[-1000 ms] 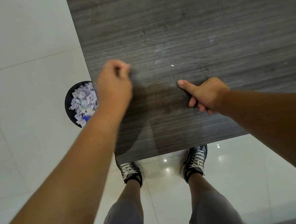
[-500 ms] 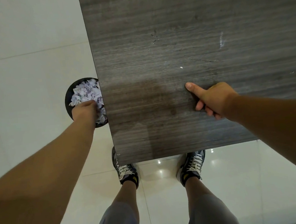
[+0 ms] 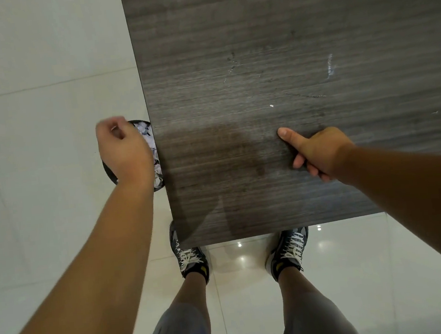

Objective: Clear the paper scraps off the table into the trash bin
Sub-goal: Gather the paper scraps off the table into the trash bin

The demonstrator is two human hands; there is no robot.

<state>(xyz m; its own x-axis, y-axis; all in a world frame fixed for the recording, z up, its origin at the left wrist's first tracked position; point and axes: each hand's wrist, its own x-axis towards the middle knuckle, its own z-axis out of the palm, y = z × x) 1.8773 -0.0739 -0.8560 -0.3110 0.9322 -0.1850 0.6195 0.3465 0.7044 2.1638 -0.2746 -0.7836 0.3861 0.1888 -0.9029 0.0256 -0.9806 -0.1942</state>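
View from above, looking down past both forearms. At left, pale floor tiles [image 3: 38, 157]. The left hand [image 3: 123, 152] hangs over the round dark trash bin [image 3: 109, 174], which stands on the floor just beside the table's left edge; its fingers are loosely curled, and whether anything lies between them cannot be told. Torn paper scraps [image 3: 150, 141] fill the bin, partly hidden by the hand. The dark wood-grain table [image 3: 256, 42] takes up the centre and right; one small white fleck [image 3: 271, 106] lies on it near the middle, with a few more tiny specks further right. The right hand [image 3: 317, 152] rests on the tabletop, thumb stretched out flat, the other fingers curled under, gripping nothing visible. Below the table's near edge stand two laced shoes [image 3: 289, 251].
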